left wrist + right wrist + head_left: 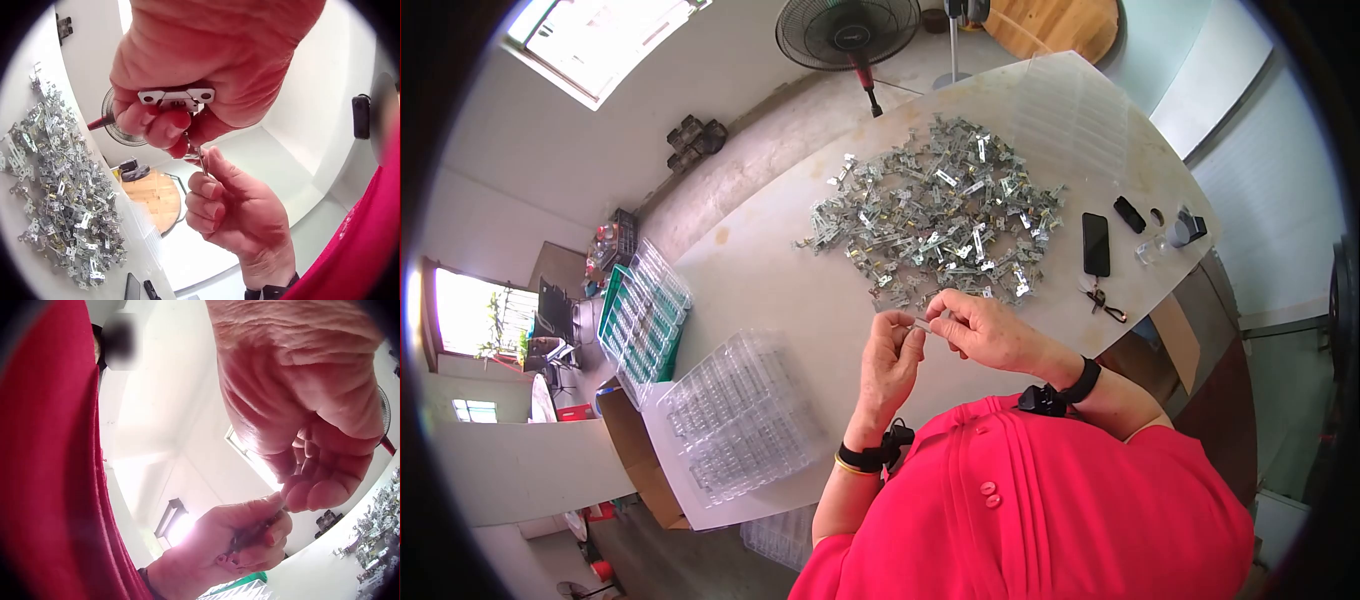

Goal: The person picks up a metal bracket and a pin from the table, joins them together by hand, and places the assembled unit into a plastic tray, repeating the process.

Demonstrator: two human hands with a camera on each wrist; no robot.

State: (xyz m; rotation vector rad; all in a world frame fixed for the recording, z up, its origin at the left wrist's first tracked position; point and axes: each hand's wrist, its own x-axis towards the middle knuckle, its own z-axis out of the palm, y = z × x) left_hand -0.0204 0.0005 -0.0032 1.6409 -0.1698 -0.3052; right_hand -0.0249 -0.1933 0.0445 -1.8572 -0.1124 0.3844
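Note:
In front of the chest, my left hand (887, 362) and right hand (992, 332) meet at the fingertips. The left wrist view shows a silver metal bracket (177, 97) with a round hole at each end, gripped in the curled fingers of my left hand. Just below it, the right thumb and fingers pinch a thin metal piece (204, 165); I cannot tell whether it is part of the bracket. In the right wrist view, the right fingertips come right up to the left thumb, and the palm hides most of what they hold.
A wide heap of similar metal brackets (940, 215) covers the table (740, 280) beyond the hands. Clear plastic trays (740, 415) are stacked at left, near a green tray (640, 320). A phone (1096, 245) and a bottle (1155, 248) lie at right. Behind stands a fan (850, 35).

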